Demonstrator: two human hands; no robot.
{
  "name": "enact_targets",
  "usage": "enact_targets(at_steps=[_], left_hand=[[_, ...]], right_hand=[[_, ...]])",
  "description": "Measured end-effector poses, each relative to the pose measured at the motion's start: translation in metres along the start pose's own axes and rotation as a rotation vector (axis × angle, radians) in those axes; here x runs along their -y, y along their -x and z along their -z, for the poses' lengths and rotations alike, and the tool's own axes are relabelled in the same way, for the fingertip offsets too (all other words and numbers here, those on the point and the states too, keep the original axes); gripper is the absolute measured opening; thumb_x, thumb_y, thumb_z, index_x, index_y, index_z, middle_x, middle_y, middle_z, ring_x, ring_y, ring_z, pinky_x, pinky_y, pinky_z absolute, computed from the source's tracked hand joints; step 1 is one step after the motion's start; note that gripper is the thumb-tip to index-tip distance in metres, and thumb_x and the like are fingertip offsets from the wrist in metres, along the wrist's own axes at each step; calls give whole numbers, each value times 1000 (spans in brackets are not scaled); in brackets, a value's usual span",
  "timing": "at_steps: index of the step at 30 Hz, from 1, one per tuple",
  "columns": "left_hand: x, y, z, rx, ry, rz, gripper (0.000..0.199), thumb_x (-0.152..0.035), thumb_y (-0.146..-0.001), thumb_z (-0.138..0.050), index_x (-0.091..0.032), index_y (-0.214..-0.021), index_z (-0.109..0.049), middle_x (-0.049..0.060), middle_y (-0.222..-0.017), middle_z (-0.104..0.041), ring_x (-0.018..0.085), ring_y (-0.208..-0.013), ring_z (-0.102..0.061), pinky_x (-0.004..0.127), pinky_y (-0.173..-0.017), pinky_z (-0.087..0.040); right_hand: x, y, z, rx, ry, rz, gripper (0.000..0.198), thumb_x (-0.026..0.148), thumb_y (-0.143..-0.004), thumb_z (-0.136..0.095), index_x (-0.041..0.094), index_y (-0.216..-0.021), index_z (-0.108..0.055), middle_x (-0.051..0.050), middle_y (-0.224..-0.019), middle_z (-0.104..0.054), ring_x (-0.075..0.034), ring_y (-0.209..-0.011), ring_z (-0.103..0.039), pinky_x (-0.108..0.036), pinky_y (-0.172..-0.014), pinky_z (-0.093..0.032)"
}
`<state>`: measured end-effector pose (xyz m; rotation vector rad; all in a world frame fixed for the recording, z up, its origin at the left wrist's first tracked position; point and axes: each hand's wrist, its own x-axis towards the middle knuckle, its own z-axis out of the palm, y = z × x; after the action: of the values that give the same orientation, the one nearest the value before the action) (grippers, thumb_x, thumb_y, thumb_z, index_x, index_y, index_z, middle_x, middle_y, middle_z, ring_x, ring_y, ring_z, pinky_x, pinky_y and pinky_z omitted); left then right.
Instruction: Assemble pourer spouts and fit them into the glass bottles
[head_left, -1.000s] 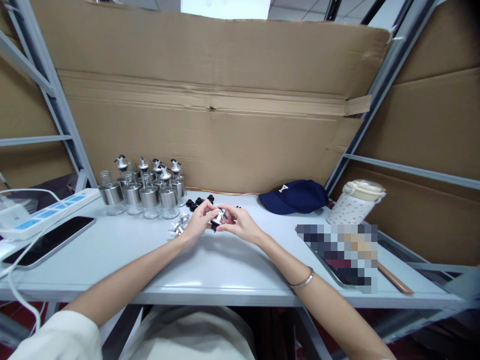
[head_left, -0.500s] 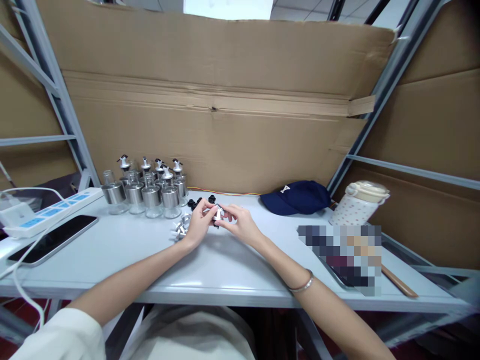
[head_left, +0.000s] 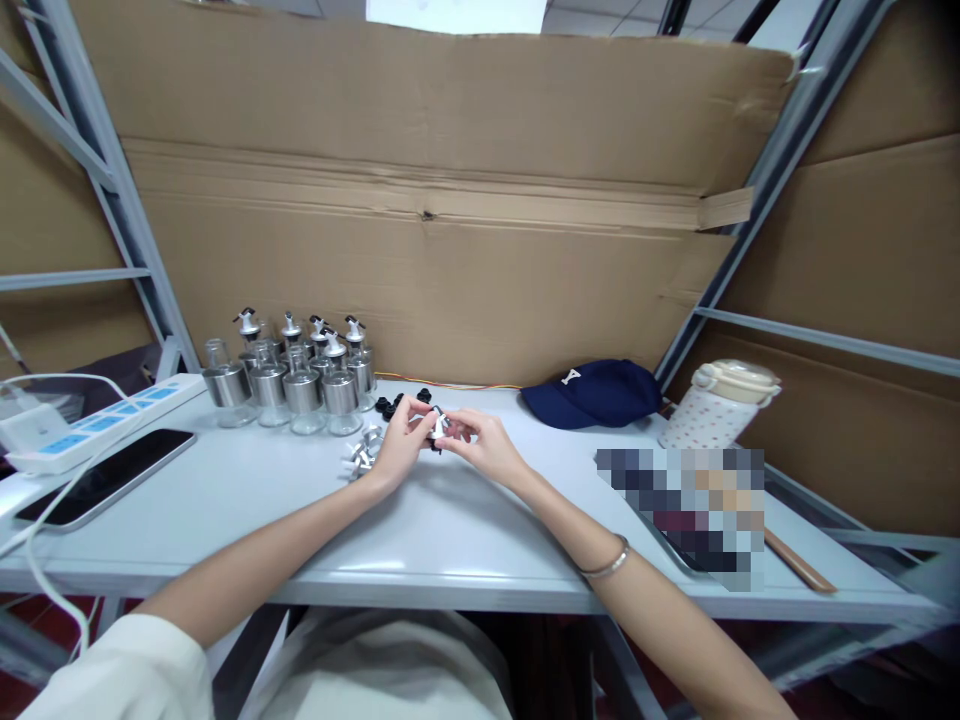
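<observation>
Left hand (head_left: 400, 445) and right hand (head_left: 486, 447): fingers bent, gap small, both pinching small silver-black spout (head_left: 439, 428) over table (head_left: 480, 530). Just left of spout, silver pieces (head_left: 364, 455) in group. Behind spout, little to left, black pieces (head_left: 388, 408). Farther left of spout, glass bottles (head_left: 303, 398), some carrying pouring tops (head_left: 334, 346). Right-behind spout, navy cap (head_left: 600, 393). Farthest behind spout, cardboard wall (head_left: 450, 290).

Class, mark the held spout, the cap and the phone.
spout (head_left: 439, 428), head view, on its pale body
cap (head_left: 601, 395), head view, on its crown
phone (head_left: 118, 475), head view, on its dark screen
</observation>
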<state>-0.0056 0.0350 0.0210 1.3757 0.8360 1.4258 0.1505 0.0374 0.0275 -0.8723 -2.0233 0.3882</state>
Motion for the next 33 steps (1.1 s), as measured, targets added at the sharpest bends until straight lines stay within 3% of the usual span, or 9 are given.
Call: enact_targets(at_steps=[8,13,17,24,33], left_hand=[[4,-10,8,22,-14,-104,29,-31,-68,-69,-17,-88,-52,0,-83,-61,11,-68,-60,23,-66,-47],[-5,-10,9,-21,-53,-128,27,-32,-66,-70,-16,-84,-59,4,-86,-66,16,-80,-62,28,-76,-48],[-10,-12,10,-49,-110,-141,26,-35,-66,-70,-15,-81,-63,5,-85,-68,17,-80,-63,29,-77,-49],[-14,-11,12,7,-104,-87,34,-37,-62,-74,-14,-87,-71,8,-89,-72,20,-83,-65,31,-80,-50],[-10,-13,13,-12,-126,-18,36,-41,-55,-79,-15,-78,-73,6,-74,-73,19,-72,-65,33,-76,-51]], right_hand=[[-11,-1,-2,7,-122,32,44,31,-78,-66,19,-120,-60,-5,-87,-60,-16,-78,-59,-29,-66,-54],[-9,0,-2,2,-186,58,48,23,-78,-62,23,-125,-55,-5,-94,-53,-15,-86,-59,-32,-77,-57],[-5,0,-2,-29,-151,80,51,14,-74,-57,24,-124,-54,-4,-95,-48,-14,-86,-57,-31,-76,-58],[1,0,2,-62,-48,128,52,9,-70,-54,23,-119,-55,-3,-90,-46,-13,-79,-52,-28,-69,-53],[3,-1,7,-79,115,205,43,11,-72,-51,19,-114,-56,-6,-88,-57,-20,-83,-53,-35,-75,-47]])
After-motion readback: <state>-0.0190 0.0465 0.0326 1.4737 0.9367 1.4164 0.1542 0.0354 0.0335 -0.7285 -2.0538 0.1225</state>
